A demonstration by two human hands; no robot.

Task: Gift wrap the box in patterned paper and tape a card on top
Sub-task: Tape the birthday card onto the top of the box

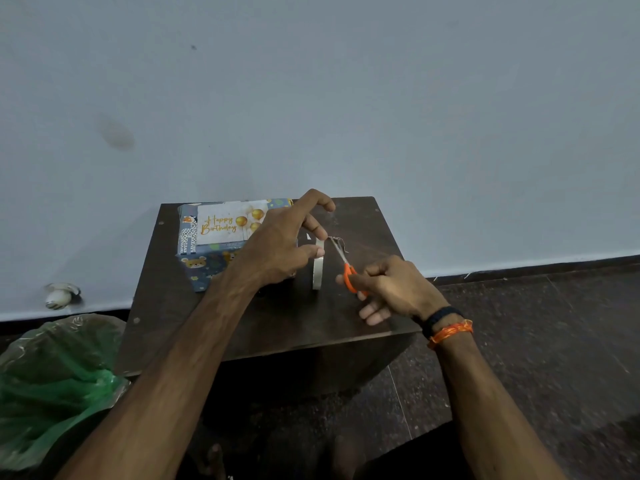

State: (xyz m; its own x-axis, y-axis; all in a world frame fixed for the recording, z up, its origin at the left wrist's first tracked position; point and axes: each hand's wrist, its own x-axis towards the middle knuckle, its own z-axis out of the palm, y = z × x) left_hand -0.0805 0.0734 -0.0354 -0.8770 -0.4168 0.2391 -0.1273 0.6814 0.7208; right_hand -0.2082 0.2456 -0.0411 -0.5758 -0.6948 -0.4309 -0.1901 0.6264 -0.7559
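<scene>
A green plastic bag (52,379) slumps on the floor at the far left, beside a dark wooden table (277,327). On the table's far left corner sits the box (201,268), wrapped in blue paper printed with a giraffe and bears, with a "Happy Birthday" card (230,221) lying flat on its top. The left hand (280,244) reaches over the box's right end, thumb and fingers pinching the end of a strip pulled up from the tape roll (318,268), which stands on edge just right of the box. The strip itself is too faint to trace clearly. Right of the roll, the right hand (394,289) grips orange-handled scissors (346,266), blades pointing up toward the left fingertips (320,252).
</scene>
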